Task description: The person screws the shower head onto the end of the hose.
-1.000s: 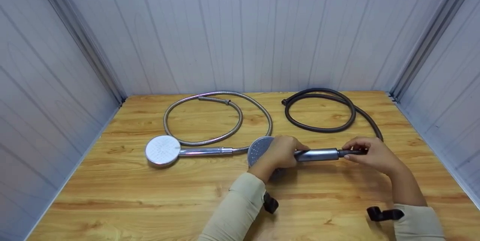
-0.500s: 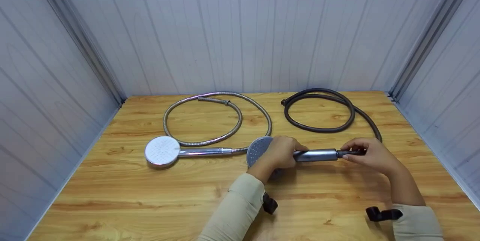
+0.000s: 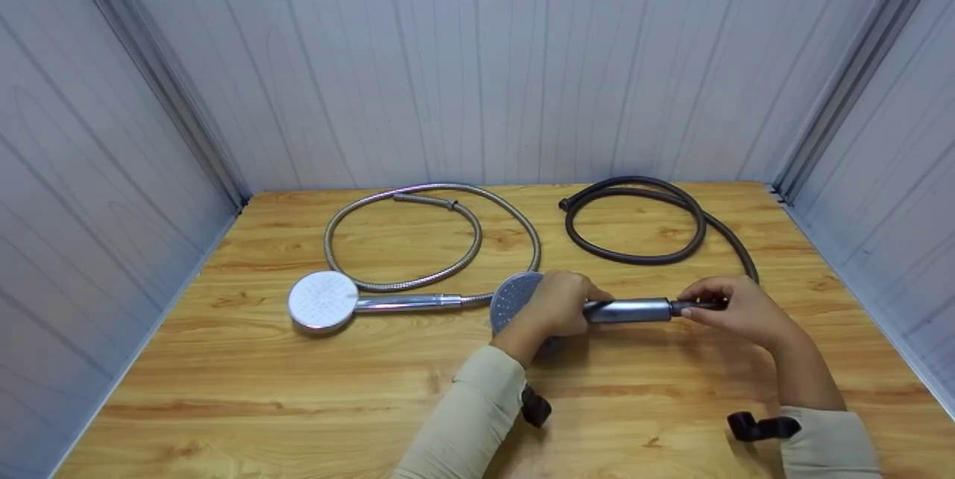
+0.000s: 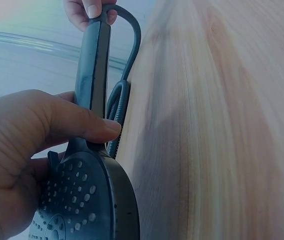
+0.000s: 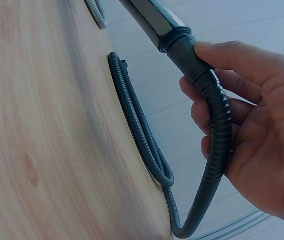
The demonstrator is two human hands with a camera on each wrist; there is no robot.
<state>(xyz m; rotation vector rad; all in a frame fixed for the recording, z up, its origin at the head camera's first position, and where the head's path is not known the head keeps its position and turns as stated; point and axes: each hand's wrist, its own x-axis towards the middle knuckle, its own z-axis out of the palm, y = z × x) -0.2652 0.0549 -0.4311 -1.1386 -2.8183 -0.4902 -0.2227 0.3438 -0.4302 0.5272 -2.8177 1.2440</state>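
A dark grey shower head [image 3: 630, 310] lies crosswise in front of the person, its round spray face at the left. The left hand [image 3: 561, 304] grips it at the neck, thumb across the handle, as the left wrist view shows; part of the spray face [image 4: 81, 200] is hidden by that hand. At the handle's far end, the right hand [image 3: 735, 307] pinches the collar [image 5: 188, 57] of a black shower hose [image 5: 217, 135] between thumb and fingers. The collar sits right against the handle's end. From there the hose bends down to the table.
The black hose's loop [image 3: 634, 259] lies at the back right. To the left rests a chrome shower head [image 3: 324, 301] with its silver hose [image 3: 537, 233] coiled behind it. White panel walls [image 3: 477, 69] enclose the wooden table [image 3: 313, 397] at the back and sides.
Both hands keep their hold on the shower head and the hose collar. Only slight shifts of the right fingers and the view show.
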